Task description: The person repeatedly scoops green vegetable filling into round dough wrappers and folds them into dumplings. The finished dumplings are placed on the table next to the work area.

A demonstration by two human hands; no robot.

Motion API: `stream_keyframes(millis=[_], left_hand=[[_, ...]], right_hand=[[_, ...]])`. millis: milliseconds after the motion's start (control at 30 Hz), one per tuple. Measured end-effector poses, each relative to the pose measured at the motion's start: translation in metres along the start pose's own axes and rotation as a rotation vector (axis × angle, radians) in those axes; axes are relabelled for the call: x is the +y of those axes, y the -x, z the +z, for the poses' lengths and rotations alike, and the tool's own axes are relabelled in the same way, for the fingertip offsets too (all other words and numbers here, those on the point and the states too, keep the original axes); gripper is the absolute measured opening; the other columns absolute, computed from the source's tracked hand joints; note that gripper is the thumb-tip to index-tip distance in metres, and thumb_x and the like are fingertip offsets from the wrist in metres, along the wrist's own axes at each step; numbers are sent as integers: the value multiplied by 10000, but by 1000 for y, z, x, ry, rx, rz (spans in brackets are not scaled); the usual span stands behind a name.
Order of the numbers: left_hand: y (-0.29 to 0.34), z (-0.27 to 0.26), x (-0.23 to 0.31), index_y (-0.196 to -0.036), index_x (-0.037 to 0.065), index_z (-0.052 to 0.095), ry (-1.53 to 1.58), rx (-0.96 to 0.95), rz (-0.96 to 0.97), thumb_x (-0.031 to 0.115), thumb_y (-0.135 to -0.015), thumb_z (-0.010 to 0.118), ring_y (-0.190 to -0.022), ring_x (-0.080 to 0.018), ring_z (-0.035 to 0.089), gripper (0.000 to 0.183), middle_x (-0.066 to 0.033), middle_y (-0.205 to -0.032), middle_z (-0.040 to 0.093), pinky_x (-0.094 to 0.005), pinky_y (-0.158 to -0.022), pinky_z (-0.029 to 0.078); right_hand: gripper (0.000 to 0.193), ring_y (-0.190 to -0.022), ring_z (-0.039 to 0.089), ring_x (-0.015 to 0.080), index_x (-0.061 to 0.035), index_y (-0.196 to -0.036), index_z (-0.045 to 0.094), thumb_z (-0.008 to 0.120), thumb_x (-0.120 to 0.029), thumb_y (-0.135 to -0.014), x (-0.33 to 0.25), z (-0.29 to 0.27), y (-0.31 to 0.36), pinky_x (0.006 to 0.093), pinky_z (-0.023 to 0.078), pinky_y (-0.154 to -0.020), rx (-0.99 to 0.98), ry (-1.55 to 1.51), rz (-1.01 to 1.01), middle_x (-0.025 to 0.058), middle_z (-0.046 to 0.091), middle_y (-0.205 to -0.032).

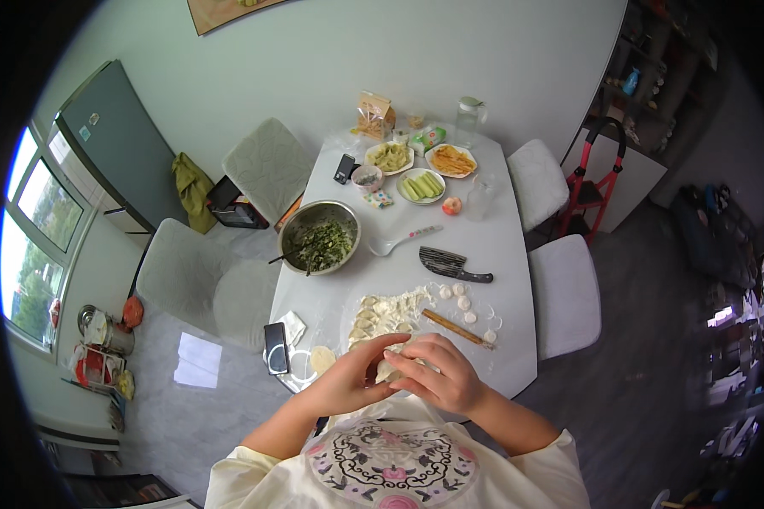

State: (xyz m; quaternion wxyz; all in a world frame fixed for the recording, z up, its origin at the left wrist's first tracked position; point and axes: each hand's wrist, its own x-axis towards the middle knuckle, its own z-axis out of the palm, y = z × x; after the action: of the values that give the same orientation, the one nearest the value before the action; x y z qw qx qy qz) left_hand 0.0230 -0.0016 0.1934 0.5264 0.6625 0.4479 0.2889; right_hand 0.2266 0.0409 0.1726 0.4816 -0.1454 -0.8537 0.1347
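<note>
Above the near edge of the table, my left hand (356, 373) and my right hand (446, 371) close together around a pale dumpling (387, 371), with fingers pinching it. Most of the dumpling is hidden by the fingers. Just beyond the hands, several folded dumplings (369, 321) lie in rows on loose flour. A flat round dough wrapper (322, 359) is left of my left hand. To the right lie a wooden rolling pin (457, 328) and several small dough pieces (462, 301). A steel bowl (354, 222) of chopped green filling stands at the left, with dark chopsticks in it.
A black-handled cleaver (452, 264) and a white spoon (385, 246) lie mid-table. Farther back are plates of cucumber (421, 186) and other food, a peach (452, 205) and a glass jug (468, 123). A phone (276, 348) is near the left edge. Grey chairs (564, 297) flank the table (505, 271).
</note>
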Motion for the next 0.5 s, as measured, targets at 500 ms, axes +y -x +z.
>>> stream_keyframes(millis=[500], left_hand=[[14,5,-26,-1114,9,616,39,15,-78,226,-866,746,-610,-90,464,355,-11,-697,523,-260,-545,403]], right_hand=[[309,-848,579,245,39,-1037,679,755,-51,-752,-2,10,4,344,513,-723,-66,86,-36,69,605,-928]])
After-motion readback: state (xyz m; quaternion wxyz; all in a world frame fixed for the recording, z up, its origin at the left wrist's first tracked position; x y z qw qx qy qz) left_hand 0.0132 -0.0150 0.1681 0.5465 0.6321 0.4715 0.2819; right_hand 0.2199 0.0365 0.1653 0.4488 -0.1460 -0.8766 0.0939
